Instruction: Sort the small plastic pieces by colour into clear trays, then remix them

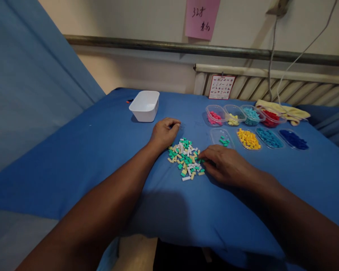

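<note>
We have a heap of little blocks [188,154], green, white and cream, on the blue cloth [107,150] between our two hands. The blocks point all sorts of ways. At the near edge, a long white block [186,178] lies with its long side going left to right, its right end a bit farther from us. Our left hand [164,133] is by the far left side of the heap, fingers curled and thumb close to them; we cannot tell if they hold anything. Our right hand [223,163] is at the right edge, finger and thumb a little apart, with green bits at the tips; we cannot tell if they pinch one. Beyond that hand, a clear tray [216,134] has some green blocks [224,141] in it.
</note>
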Demonstrator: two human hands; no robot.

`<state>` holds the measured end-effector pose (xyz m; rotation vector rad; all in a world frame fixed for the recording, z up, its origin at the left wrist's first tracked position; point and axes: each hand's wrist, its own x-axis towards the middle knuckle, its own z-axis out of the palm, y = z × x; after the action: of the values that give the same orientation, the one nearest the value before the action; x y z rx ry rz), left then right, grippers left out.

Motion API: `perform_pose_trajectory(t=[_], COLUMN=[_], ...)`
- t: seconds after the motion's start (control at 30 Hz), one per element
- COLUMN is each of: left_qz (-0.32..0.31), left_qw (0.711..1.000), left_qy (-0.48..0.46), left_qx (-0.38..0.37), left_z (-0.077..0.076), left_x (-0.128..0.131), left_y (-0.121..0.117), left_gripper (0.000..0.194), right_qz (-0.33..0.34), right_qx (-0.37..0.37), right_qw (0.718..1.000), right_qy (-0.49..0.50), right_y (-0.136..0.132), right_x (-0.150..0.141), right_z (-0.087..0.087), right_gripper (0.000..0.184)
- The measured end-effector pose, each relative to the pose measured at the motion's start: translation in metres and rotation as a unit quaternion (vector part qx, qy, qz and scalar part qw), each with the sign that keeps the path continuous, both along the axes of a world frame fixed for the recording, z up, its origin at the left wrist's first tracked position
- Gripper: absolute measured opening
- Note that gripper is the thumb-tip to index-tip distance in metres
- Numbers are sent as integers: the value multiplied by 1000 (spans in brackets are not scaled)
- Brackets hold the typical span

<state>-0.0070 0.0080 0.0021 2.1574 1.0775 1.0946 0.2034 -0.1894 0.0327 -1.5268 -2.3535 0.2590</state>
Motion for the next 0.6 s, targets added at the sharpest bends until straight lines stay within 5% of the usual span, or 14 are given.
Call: perform_pose_trajectory(t=[0.6], left_qz=[-2], left_qw=[1000], left_qy=[3], left_qx=[3], left_z=[1], left_x=[-1], left_y=[0], left_gripper=[22], right_qz=[20], right_qx=[-6], right_qw=[998], right_qy=[-53], right_y=[6], right_x=[-11], right_z=[-1], right_gripper=[21])
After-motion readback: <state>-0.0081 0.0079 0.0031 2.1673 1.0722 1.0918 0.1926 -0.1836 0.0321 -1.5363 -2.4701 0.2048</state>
